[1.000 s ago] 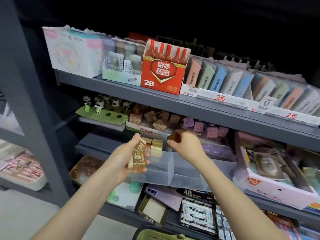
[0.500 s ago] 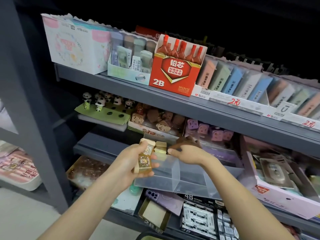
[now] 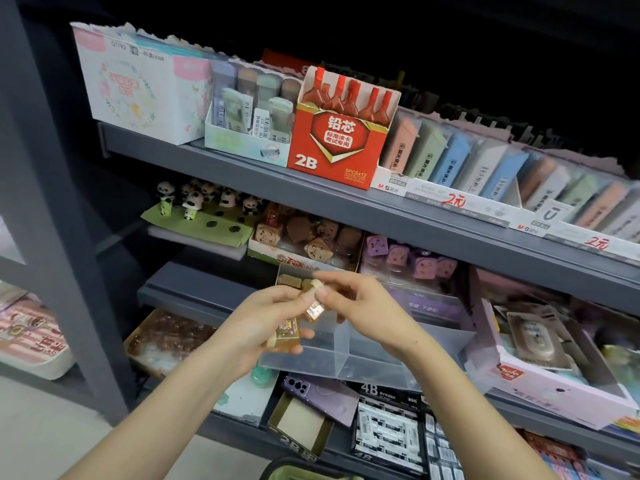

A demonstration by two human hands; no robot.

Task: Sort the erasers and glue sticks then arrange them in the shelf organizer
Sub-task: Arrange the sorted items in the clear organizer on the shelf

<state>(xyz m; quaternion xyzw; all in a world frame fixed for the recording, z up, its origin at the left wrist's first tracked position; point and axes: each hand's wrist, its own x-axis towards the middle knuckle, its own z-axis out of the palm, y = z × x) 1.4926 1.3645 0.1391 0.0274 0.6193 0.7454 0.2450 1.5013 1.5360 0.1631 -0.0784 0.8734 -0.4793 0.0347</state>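
My left hand [image 3: 266, 318] grips a small stack of tan, wrapped erasers [image 3: 286, 333] in front of the clear plastic organizer [image 3: 360, 355] on the middle shelf. My right hand [image 3: 349, 299] pinches the top eraser [image 3: 314, 308] of that stack between thumb and fingers. Both hands meet over the organizer's left compartment. Two more tan erasers [image 3: 289, 281] lie at the back of that compartment.
Brown eraser box [image 3: 308, 244] and purple eraser box [image 3: 412, 261] sit behind the organizer. A red 2B lead box [image 3: 334, 147] stands on the upper shelf. A white box [image 3: 540, 372] lies to the right. The grey shelf post [image 3: 52, 216] stands left.
My right hand has drawn back from the organizer's rear and come left to the stack in my left hand, taking hold of its top eraser. The view has moved closer.
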